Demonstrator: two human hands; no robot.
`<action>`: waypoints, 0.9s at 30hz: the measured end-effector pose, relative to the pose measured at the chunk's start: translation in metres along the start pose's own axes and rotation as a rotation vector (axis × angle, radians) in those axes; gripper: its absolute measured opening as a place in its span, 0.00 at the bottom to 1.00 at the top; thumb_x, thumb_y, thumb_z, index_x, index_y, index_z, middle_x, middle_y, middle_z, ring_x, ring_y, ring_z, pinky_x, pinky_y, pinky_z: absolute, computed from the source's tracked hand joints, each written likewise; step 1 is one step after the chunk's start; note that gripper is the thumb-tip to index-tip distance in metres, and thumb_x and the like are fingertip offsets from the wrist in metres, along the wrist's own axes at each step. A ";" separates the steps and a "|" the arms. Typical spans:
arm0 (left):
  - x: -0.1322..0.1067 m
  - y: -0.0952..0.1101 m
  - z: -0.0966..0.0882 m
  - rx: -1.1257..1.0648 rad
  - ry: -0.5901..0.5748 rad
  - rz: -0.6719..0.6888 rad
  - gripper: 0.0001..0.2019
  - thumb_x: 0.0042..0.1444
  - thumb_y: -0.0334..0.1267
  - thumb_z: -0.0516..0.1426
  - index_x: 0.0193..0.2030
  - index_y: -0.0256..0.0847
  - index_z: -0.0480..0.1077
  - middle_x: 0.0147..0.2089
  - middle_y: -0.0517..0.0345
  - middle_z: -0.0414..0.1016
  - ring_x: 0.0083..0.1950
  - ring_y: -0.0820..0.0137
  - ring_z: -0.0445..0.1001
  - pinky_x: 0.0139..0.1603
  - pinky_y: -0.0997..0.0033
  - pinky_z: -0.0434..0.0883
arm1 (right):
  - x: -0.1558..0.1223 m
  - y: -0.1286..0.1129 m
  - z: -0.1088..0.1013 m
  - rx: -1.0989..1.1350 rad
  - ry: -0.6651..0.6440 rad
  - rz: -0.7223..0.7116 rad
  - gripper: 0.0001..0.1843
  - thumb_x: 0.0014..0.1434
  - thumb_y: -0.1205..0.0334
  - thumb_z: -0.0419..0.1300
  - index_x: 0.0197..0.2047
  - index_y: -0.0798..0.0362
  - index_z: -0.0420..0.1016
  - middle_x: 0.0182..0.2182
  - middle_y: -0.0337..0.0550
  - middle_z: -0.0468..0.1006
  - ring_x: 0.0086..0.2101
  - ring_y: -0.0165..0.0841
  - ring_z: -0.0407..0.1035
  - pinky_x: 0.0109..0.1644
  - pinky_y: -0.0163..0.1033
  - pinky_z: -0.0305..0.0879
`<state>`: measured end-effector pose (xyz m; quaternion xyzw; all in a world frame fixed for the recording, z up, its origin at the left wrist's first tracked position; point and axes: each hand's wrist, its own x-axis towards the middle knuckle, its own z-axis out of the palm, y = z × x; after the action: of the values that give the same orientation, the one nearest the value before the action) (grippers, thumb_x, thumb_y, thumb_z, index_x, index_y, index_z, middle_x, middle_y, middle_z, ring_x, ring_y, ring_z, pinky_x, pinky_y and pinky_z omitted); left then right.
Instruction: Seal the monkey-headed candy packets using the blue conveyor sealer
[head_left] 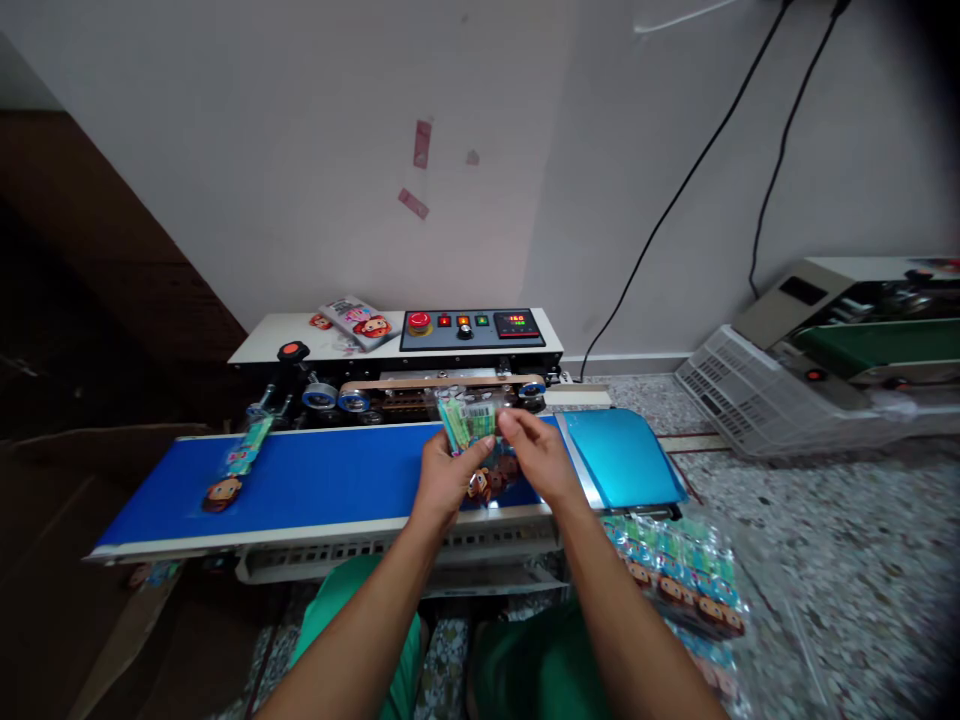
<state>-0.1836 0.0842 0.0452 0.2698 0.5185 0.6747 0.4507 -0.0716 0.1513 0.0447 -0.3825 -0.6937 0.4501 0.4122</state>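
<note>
Left hand (442,480) and right hand (537,457) are pinching a clear packet (468,424) by its sides above the blue belt (315,487), probably squaring its far edge to the sealer band (442,383).

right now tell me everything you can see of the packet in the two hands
The packet is a clear, glossy plastic pouch with green and teal sticks showing in its upper part and brown cartoon faces at its lower end. It is held over the blue belt, top towards the sealing machine. The left hand grips its left edge; the right hand pinches its right side. Whether it touches the belt cannot be told.
</note>
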 end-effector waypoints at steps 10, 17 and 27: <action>-0.003 0.007 0.001 -0.004 -0.042 -0.070 0.22 0.43 0.40 0.66 0.45 0.36 0.70 0.35 0.53 0.77 0.33 0.68 0.77 0.34 0.70 0.72 | 0.013 0.022 -0.068 -0.499 0.545 0.090 0.19 0.62 0.51 0.48 0.37 0.55 0.72 0.23 0.40 0.71 0.26 0.31 0.62 0.30 0.34 0.53; -0.006 0.006 0.005 0.009 -0.073 -0.118 0.24 0.42 0.41 0.66 0.44 0.39 0.63 0.38 0.50 0.77 0.34 0.63 0.78 0.32 0.66 0.73 | 0.029 0.047 -0.067 -1.024 0.337 0.431 0.19 0.64 0.56 0.44 0.43 0.57 0.72 0.30 0.53 0.76 0.32 0.38 0.70 0.32 0.37 0.53; -0.002 0.003 0.000 -0.005 -0.056 -0.029 0.16 0.42 0.40 0.66 0.38 0.34 0.74 0.39 0.51 0.79 0.38 0.67 0.76 0.42 0.69 0.71 | 0.017 0.019 -0.018 -0.324 0.144 0.085 0.23 0.61 0.46 0.47 0.45 0.54 0.71 0.38 0.48 0.77 0.38 0.35 0.70 0.41 0.39 0.62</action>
<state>-0.1835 0.0828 0.0481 0.2799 0.5080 0.6616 0.4753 -0.0580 0.1780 0.0349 -0.5040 -0.7090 0.3208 0.3747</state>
